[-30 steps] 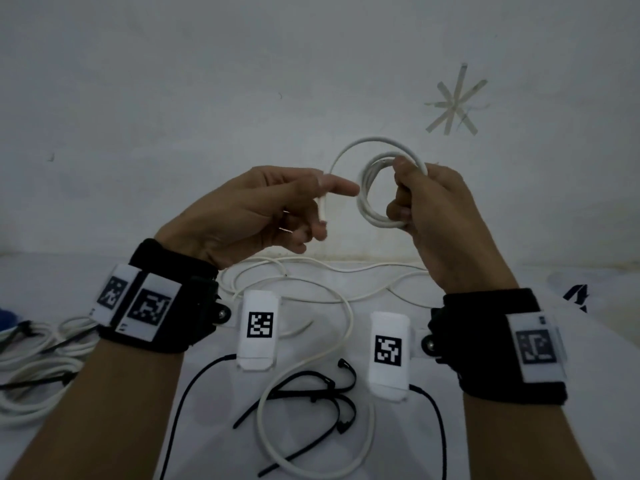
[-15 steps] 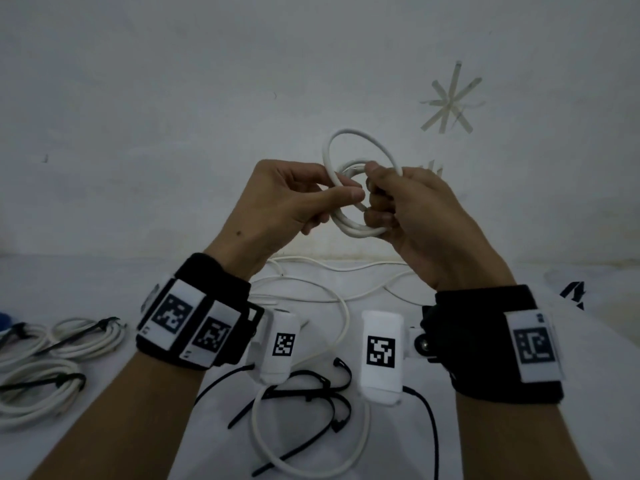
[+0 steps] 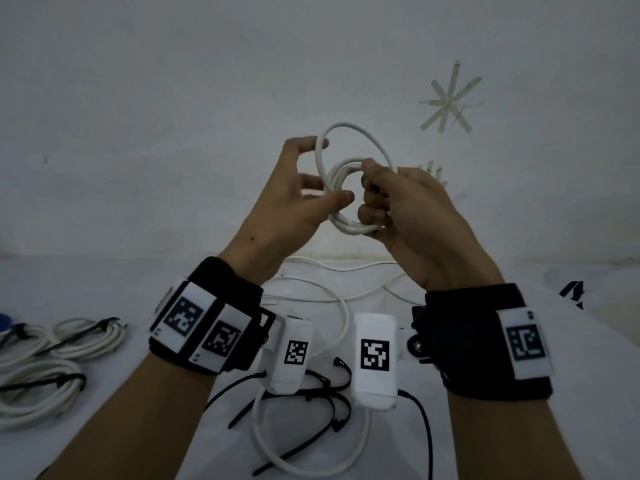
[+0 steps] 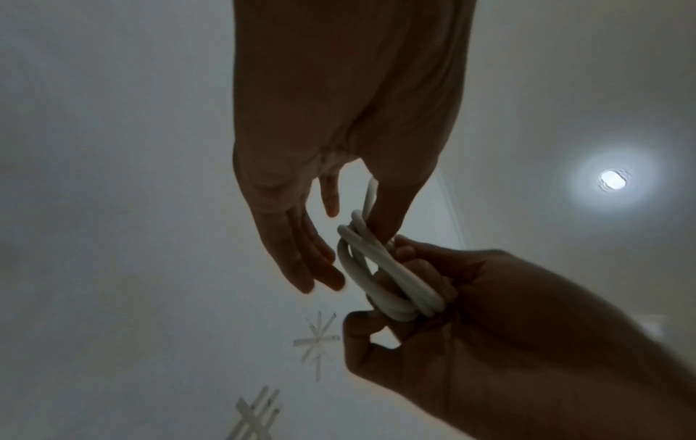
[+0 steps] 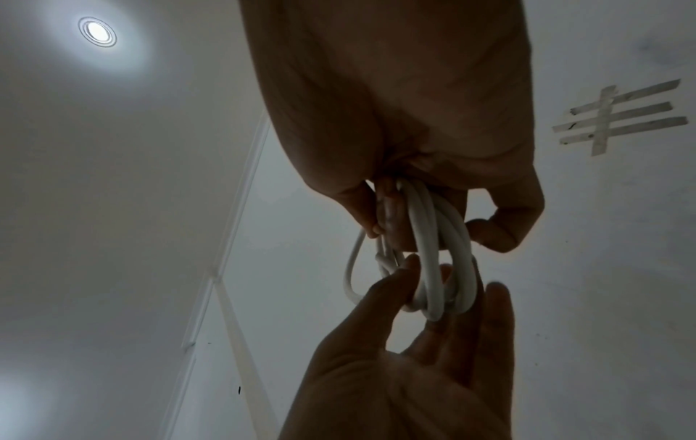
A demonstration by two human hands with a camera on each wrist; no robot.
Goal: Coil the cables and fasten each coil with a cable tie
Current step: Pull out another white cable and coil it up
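A white cable coil is held up in front of the wall. My right hand grips its right side, fingers curled through the rings and thumb on top. My left hand is at the coil's left side. Its thumb lies against the bundle and its index finger hooks a wider new loop that stands above the coil. The rest of this cable trails down onto the white table.
Two tied white coils lie at the table's left edge. Several black cable ties lie under my wrists, among a loose white cable loop. The wall with a tape star stands close behind.
My left hand has come in from the left, brought a strand to the coil, then risen as a wide new loop formed on top. The right hand has kept its grip.
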